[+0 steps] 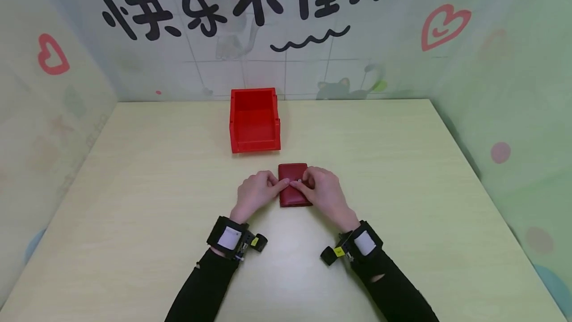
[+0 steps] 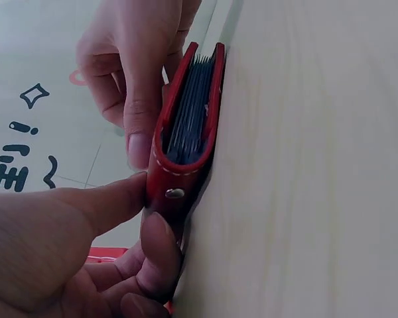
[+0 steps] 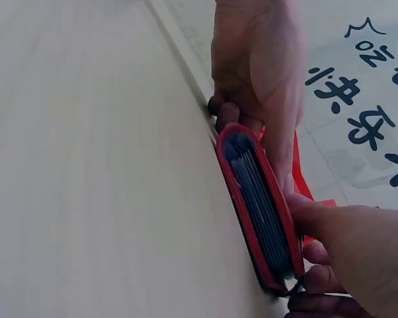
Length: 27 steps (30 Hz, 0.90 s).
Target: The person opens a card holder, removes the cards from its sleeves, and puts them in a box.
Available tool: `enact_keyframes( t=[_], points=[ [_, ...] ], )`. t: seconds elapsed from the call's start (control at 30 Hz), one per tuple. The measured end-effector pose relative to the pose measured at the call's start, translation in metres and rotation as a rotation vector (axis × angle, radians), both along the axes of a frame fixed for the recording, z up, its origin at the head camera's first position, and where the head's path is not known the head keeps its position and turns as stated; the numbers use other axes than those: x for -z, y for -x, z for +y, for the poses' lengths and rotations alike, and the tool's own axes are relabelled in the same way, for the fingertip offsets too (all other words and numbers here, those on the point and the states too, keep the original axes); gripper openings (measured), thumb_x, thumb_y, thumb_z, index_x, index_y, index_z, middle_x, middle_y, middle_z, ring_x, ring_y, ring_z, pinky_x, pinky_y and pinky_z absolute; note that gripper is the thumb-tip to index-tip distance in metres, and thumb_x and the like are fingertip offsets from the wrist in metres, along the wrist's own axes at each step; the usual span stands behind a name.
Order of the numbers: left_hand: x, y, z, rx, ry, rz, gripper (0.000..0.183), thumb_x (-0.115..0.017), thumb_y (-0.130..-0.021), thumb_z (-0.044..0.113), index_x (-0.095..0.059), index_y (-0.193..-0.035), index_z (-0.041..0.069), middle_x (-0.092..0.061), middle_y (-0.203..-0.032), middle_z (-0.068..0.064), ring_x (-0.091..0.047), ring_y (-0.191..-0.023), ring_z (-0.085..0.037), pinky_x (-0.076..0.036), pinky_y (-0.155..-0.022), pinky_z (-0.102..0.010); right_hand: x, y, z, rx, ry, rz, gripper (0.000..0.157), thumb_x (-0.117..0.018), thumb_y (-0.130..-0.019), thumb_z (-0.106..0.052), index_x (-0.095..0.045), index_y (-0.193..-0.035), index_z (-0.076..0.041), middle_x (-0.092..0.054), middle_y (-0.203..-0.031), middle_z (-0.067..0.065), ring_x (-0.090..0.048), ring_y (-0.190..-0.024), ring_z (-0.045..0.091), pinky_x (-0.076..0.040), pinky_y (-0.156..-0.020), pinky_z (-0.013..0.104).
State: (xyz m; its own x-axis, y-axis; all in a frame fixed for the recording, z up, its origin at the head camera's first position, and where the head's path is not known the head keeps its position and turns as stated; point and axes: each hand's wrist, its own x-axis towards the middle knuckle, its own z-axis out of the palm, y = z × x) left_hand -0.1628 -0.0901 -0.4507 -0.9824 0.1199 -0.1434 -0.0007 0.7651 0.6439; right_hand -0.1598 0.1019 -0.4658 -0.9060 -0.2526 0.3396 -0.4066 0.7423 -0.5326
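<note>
A dark red leather card holder lies closed and flat on the table, in front of the red bin. My left hand grips its left side, thumb on the cover and fingers at the rounded spine. From the right, my right hand pinches the opposite edge with its thumb on top and fingers curled at the side. Both thumb tips come close together over the cover. A metal stud shows on the spine in the left wrist view. Thin card sleeves fill the inside in the right wrist view.
An open red plastic bin stands behind the card holder, near the back edge of the pale wooden table. Printed wall panels enclose the back and sides.
</note>
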Motion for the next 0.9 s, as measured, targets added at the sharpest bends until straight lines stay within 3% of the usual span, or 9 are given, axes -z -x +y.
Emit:
enact_keyframes(
  t=[0.17,0.43,0.67,0.9],
  points=[
    [-0.002,0.000,-0.001,-0.005,-0.010,-0.022,0.036,-0.067,-0.093,0.045,-0.070,-0.090,0.010,-0.062,-0.068,-0.004,-0.052,-0.062,-0.016,-0.034,-0.054,-0.024,-0.007,0.007,0.003,-0.068,-0.025,-0.132,0.028,-0.073,-0.093,-0.025,-0.058,-0.074,-0.011,-0.046,-0.058,-0.002,-0.043,-0.056,0.010,-0.033,-0.053,0.020],
    [-0.008,0.001,-0.001,-0.011,0.003,-0.049,0.033,-0.068,-0.093,0.043,-0.069,-0.091,0.009,-0.064,-0.071,-0.005,-0.053,-0.063,-0.017,-0.035,-0.055,-0.024,-0.016,0.014,0.004,-0.161,-0.147,-0.148,0.025,-0.061,-0.100,-0.021,-0.058,-0.079,-0.009,-0.053,-0.068,0.001,-0.046,-0.062,0.012,-0.039,-0.059,0.021],
    [-0.012,0.001,0.002,-0.005,0.013,-0.057,0.032,-0.068,-0.094,0.042,-0.067,-0.089,0.010,-0.063,-0.069,-0.004,-0.053,-0.062,-0.017,-0.035,-0.055,-0.024,-0.014,0.017,0.010,-0.189,-0.098,-0.156,0.021,-0.059,-0.101,-0.020,-0.058,-0.083,-0.009,-0.052,-0.069,0.001,-0.046,-0.064,0.011,-0.038,-0.060,0.021],
    [-0.009,0.001,0.001,0.000,0.014,-0.046,0.031,-0.068,-0.094,0.040,-0.066,-0.087,0.010,-0.061,-0.066,-0.003,-0.051,-0.061,-0.016,-0.034,-0.054,-0.024,-0.011,0.020,0.015,-0.224,0.055,-0.218,0.019,-0.060,-0.101,-0.016,-0.059,-0.082,-0.009,-0.053,-0.068,0.001,-0.048,-0.064,0.010,-0.039,-0.058,0.020]
  ],
)
